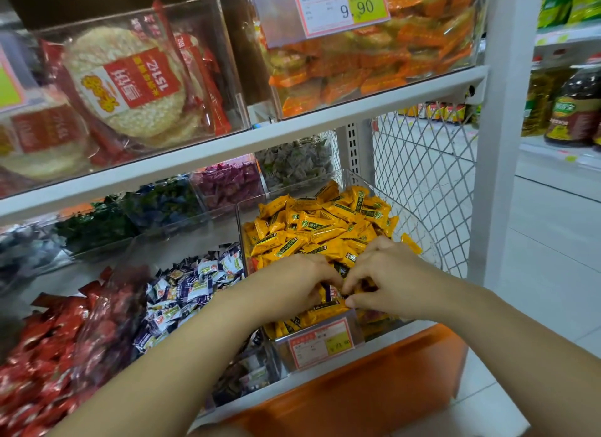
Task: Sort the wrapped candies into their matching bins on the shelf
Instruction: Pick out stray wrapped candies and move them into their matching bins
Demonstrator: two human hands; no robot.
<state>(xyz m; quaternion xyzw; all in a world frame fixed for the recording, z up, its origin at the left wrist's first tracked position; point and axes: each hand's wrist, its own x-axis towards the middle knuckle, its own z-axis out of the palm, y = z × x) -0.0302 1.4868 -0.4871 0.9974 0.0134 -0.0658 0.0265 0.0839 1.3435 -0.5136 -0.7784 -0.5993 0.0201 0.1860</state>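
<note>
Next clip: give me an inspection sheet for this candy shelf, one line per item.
Surface: white shelf, packed with clear bins.
Job's things: yellow candies fill the front right bin; white-and-purple candies and red candies to its left; blue candies and pink candies behind.
Clutter: one stray candy, yellow, at that bin's right rim.
Grippers: left hand and right hand both in the yellow candies, fingers curled; grip hidden.
Cables: nothing seen.
Surroundings: rice cakes and orange packets above, mesh panel right, oil bottles beyond.
</note>
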